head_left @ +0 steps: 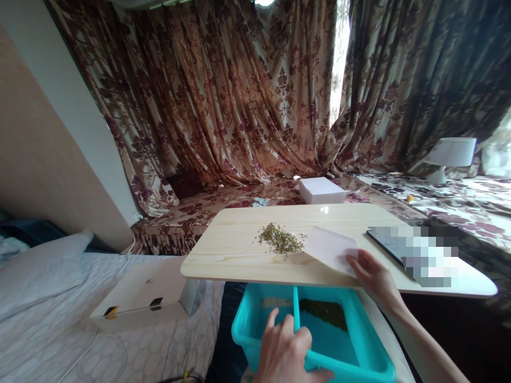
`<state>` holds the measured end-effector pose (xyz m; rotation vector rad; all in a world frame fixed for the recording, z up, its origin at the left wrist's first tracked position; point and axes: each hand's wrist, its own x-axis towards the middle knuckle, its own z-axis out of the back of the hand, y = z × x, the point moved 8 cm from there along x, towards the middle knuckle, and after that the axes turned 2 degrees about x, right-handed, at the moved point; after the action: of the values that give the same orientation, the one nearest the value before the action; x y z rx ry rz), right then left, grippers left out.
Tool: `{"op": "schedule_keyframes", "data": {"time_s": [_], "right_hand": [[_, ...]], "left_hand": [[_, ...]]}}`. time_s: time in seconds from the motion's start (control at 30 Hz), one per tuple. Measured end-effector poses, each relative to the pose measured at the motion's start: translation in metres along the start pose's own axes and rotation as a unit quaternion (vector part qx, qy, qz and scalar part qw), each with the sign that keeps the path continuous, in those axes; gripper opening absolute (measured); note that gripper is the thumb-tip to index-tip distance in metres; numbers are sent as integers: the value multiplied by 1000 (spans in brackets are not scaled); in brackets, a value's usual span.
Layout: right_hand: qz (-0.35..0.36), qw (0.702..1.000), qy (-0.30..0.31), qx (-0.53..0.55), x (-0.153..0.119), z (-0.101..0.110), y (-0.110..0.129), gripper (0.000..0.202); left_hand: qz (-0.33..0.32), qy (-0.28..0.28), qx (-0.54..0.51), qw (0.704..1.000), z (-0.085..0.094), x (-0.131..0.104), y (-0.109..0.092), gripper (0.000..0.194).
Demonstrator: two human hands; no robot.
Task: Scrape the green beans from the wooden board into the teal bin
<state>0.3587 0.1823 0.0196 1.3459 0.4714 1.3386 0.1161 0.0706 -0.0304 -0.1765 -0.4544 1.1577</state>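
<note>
My right hand pinches the near right corner of a thin whitish plastic sheet, tilted low over the wooden tabletop. Just left of the sheet's edge lies a loose heap of small green-brown dried bits or seeds. Below the table's near edge stands a turquoise two-compartment bin. My left hand grips its near rim by the divider, fingers curled over it. Dark green material lies in the right compartment, and something pale in the left; my hand hides part of that side.
A dark flat device, partly blurred out, rests on the table's right side. Behind the table sits a white box. On the bed at left is another white box with cables around it. A lamp stands far right.
</note>
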Motion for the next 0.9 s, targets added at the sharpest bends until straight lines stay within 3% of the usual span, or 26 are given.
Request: {"op": "schedule_keyframes", "data": {"time_s": [0.2, 0.5, 0.67, 0.9], "right_hand": [[-12, 998, 57, 35, -18, -26, 15, 24], [-3, 1000, 14, -17, -25, -1, 8, 24], [2, 999, 37, 26, -38, -15, 30, 30], [37, 992, 118, 28, -44, -46, 56, 25]], "left_hand": [[15, 29, 5, 999, 12, -3, -7, 46], [17, 48, 8, 999, 17, -3, -10, 41], [16, 43, 6, 999, 17, -4, -7, 40], [19, 36, 8, 999, 20, -6, -9, 45]]}}
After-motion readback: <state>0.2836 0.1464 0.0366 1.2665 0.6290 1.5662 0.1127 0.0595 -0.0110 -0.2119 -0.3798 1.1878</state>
